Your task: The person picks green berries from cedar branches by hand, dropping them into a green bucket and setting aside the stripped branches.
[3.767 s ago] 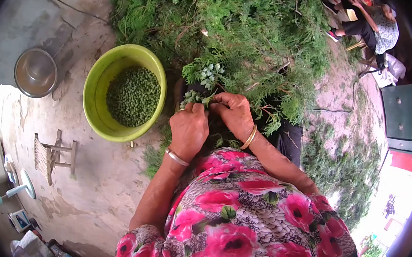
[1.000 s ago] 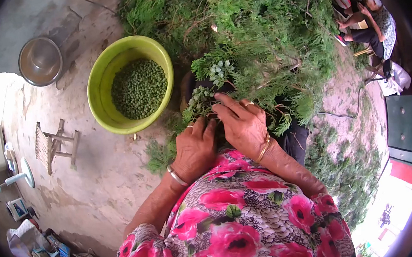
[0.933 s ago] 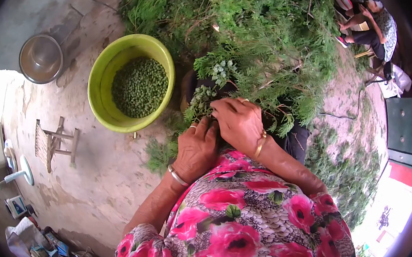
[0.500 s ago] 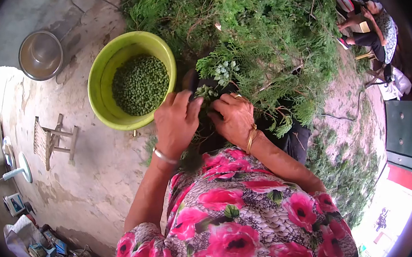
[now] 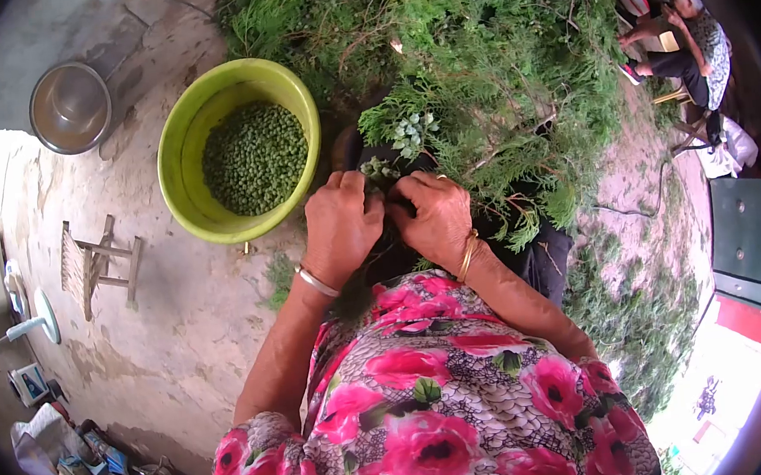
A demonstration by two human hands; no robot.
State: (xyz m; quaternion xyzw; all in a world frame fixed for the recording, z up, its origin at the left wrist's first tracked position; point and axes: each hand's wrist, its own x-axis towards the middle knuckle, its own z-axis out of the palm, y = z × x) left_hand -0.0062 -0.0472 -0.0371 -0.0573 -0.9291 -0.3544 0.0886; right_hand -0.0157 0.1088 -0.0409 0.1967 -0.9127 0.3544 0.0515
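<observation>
In front of my lap, a small cypress sprig (image 5: 380,170) bunched with green cones shows between my two hands. My left hand (image 5: 341,226), with a silver bangle at the wrist, is closed with its fingertips at the sprig. My right hand (image 5: 434,218), wearing a ring and gold bangles, has its fingers curled round the sprig's other side; the fingertips are partly hidden. Left of my hands stands a yellow-green tub (image 5: 174,170), part filled with loose green cones (image 5: 256,158). A pile of leafy cypress branches (image 5: 493,74) lies ahead and to the right.
A metal basin (image 5: 71,109) and a small wooden stool (image 5: 98,264) stand on the concrete floor at left. Another person (image 5: 699,47) sits at the far right beyond the branches. Household clutter (image 5: 92,462) lies at lower left.
My left hand has moved a little right and down, away from the tub's rim and closer to my right hand. The right hand has barely moved.
</observation>
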